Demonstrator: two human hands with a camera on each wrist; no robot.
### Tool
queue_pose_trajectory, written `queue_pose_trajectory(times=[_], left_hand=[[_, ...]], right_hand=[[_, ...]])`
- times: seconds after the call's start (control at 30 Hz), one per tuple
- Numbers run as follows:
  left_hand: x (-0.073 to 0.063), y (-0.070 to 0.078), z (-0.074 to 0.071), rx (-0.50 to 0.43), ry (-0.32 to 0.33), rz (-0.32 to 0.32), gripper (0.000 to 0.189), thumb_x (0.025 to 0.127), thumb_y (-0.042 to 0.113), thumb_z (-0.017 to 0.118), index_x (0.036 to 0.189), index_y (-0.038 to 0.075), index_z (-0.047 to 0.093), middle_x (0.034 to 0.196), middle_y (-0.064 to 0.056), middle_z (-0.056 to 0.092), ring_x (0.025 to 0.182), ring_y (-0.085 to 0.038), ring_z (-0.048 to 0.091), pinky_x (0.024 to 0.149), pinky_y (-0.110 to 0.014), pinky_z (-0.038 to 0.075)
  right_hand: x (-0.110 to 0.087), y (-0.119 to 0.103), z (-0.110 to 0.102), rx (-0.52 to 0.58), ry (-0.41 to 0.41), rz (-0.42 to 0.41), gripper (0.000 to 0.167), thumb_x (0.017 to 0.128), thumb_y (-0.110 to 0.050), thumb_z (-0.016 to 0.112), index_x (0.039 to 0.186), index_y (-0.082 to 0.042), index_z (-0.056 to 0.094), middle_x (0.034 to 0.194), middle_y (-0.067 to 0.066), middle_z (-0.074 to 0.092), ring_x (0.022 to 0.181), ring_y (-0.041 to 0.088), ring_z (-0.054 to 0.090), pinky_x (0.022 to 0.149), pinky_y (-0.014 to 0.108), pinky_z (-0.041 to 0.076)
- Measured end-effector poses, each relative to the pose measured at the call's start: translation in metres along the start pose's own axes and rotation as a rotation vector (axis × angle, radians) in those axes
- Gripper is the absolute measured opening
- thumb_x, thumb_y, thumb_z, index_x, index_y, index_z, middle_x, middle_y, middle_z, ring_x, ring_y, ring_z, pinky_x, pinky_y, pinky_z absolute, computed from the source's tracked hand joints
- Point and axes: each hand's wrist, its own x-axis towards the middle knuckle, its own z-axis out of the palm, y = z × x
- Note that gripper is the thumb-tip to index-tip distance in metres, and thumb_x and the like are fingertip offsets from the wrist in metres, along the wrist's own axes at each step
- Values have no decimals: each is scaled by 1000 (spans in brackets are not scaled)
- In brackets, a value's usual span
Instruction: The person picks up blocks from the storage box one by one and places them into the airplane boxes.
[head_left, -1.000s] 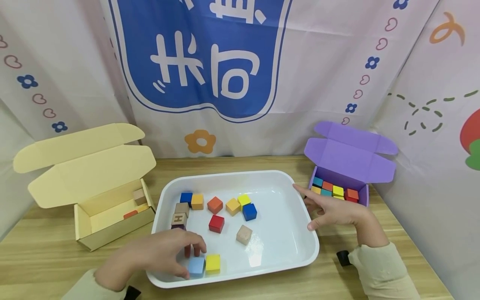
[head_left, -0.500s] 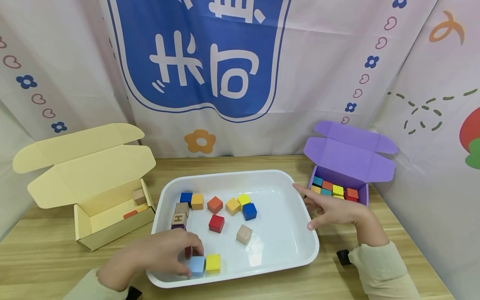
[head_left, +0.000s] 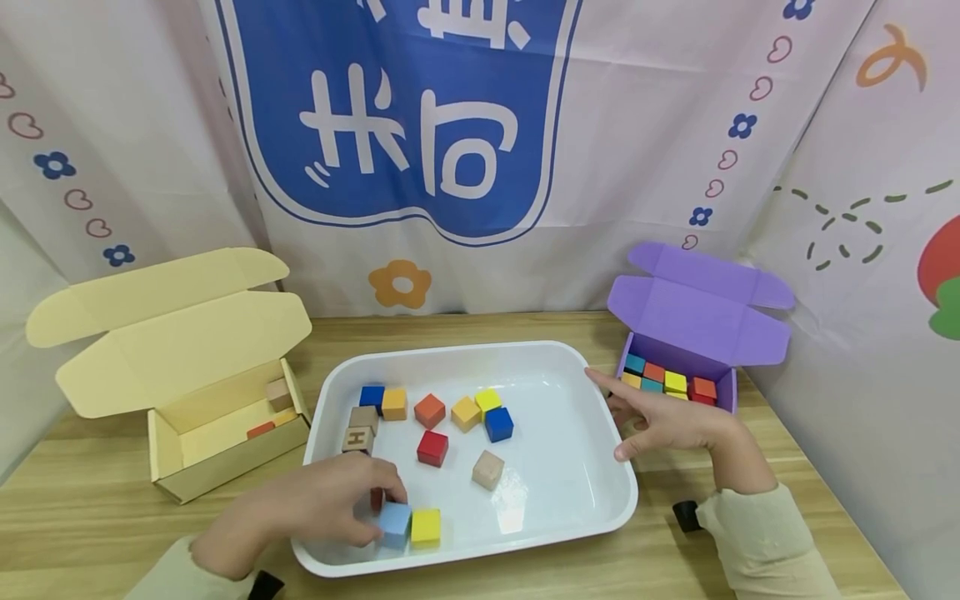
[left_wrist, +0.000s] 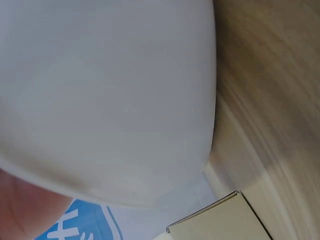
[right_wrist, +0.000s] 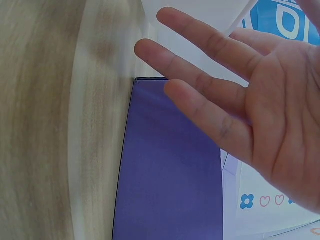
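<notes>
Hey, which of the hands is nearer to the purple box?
Right. The right hand is at the rim of the tray, beside the purple box; the left hand is at the light blue cube, toward the opposite end.

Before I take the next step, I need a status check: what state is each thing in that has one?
Tray: upright, loose blocks inside
Light blue block: held within the tray, beside a yellow block
Left hand: pinching the light blue block
Right hand: fingers extended at the tray's rim
Cream box: lid open, partly filled
Purple box: lid open, coloured cubes inside
</notes>
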Motion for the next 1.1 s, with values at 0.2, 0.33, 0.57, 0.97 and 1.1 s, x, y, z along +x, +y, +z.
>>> queue_pose_trajectory(times=[0.2, 0.33, 0.57, 0.97, 1.1], left_hand=[[-7, 1, -6, -11, 74, 41, 24, 82, 16, 77, 105, 20, 72, 94, 19, 62, 82, 1, 53, 73, -20, 48], [-13, 0, -11, -38, 128, 79, 23, 82, 14, 76, 105, 18, 72, 92, 17, 62, 83, -1, 55, 72, -21, 50], [-26, -8, -14, -79, 237, 129, 24, 83, 12, 77, 106, 19, 72, 95, 13, 63, 83, -4, 58, 72, -23, 52], [-50, -16, -31, -39, 377, 37, 27, 85, 17, 78, 111, 19, 70, 104, 9, 68, 90, -1, 59, 72, -25, 55], [-61, -22, -36, 3, 453, 6, 27, 85, 17, 79, 110, 22, 70, 103, 13, 67, 89, 0, 59, 72, -24, 55]], right_hand=[[0, 0, 0, -1, 1, -4, 108, 85, -21, 78, 161, -11, 1, 153, 28, 35, 132, 44, 48, 83, 30, 42], [0, 0, 0, -2, 2, -7, 108, 85, -21, 78, 161, -11, 1, 152, 27, 36, 132, 44, 48, 80, 28, 41], [0, 1, 1, -6, 5, -6, 108, 85, -22, 78, 161, -11, 1, 152, 27, 37, 131, 43, 48, 80, 29, 41], [0, 1, 0, -3, 3, -12, 108, 85, -20, 78, 160, -10, 1, 150, 27, 40, 129, 43, 50, 84, 30, 43], [-1, 0, 0, -5, 2, -10, 108, 86, -20, 78, 161, -11, 1, 151, 27, 39, 130, 43, 50, 89, 35, 44]])
